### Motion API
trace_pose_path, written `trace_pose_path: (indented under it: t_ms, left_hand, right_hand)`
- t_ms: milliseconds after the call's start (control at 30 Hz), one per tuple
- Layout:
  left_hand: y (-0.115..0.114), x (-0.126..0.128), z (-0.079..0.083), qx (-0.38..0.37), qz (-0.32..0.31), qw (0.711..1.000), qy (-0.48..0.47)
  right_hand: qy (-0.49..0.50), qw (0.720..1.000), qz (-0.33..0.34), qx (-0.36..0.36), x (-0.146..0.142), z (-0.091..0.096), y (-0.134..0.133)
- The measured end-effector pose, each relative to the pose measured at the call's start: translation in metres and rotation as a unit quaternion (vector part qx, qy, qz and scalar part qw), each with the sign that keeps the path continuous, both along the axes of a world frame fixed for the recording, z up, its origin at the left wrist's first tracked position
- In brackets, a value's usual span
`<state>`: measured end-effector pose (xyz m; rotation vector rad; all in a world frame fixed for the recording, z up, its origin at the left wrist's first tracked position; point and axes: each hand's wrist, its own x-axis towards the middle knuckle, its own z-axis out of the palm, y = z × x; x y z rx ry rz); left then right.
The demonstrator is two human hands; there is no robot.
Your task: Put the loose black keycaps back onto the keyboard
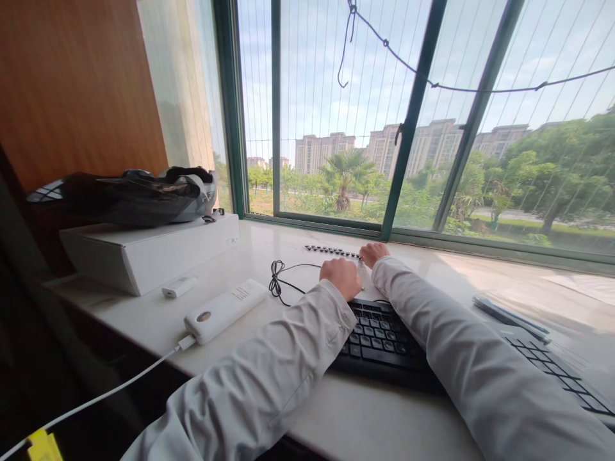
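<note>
A black keyboard (379,336) lies on the white sill-top counter (269,246), under both my white-sleeved forearms. My left hand (342,276) is curled into a fist at the keyboard's far edge. My right hand (373,253) is also curled, just beyond it, next to a row of small black keycaps (331,251) laid out on the counter. A small pale object shows between the two hands; I cannot make out what it is or which hand holds it. The keyboard's black cable (283,285) coils to the left of my left hand.
A white power bank (225,310) with a white cable (96,400) lies at the left, with a small white stick (179,287) behind it. A white box (148,253) carries a black bag (125,195). Flat dark items (509,315) lie at the right. A large window (408,115) stands behind.
</note>
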<state>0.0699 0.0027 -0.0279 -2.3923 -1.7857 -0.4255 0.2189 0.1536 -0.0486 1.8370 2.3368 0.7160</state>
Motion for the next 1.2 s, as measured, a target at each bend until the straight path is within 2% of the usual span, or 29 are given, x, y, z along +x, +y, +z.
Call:
trace_pose_path:
  t_ms: [167, 333, 433, 533, 567, 633, 700, 833, 1000, 1200]
  left_hand:
    - [0.0, 0.001, 0.0, 0.037, 0.004, 0.999, -0.003]
    - [-0.001, 0.001, 0.002, 0.039, -0.001, 0.999, -0.009]
    - [-0.003, 0.001, 0.004, 0.045, -0.008, 0.999, -0.011]
    - [-0.004, 0.003, 0.004, 0.056, -0.013, 0.998, -0.011]
    - [-0.005, 0.004, 0.004, 0.064, -0.017, 0.998, -0.013]
    - [-0.006, 0.006, 0.002, 0.081, -0.036, 0.996, -0.017]
    - [-0.009, 0.009, 0.0, 0.094, -0.07, 0.993, -0.02]
    - [-0.019, 0.017, -0.005, 0.103, -0.148, 0.983, -0.042]
    - [-0.026, 0.024, -0.006, 0.105, -0.19, 0.973, -0.077]
    - [-0.027, 0.025, -0.01, 0.126, -0.293, 0.944, -0.085]
  right_hand:
    - [-0.011, 0.999, 0.037, 0.008, -0.003, 0.001, -0.008]
    - [-0.018, 0.997, 0.075, 0.024, -0.004, 0.018, -0.028]
    - [-0.017, 0.994, 0.1, 0.034, 0.003, 0.031, -0.054]
    - [-0.016, 0.991, 0.124, 0.044, 0.021, 0.038, -0.095]
    - [-0.013, 0.986, 0.155, 0.059, 0.03, 0.038, -0.111]
    - [-0.002, 0.977, 0.193, 0.085, 0.05, 0.036, -0.145]
    - [0.013, 0.974, 0.203, 0.105, 0.071, 0.031, -0.177]
    - [0.06, 0.973, 0.149, 0.165, 0.105, 0.013, -0.219]
    - [0.128, 0.971, 0.098, 0.178, 0.115, -0.008, -0.234]
    - [0.152, 0.968, 0.138, 0.146, 0.104, -0.012, -0.242]
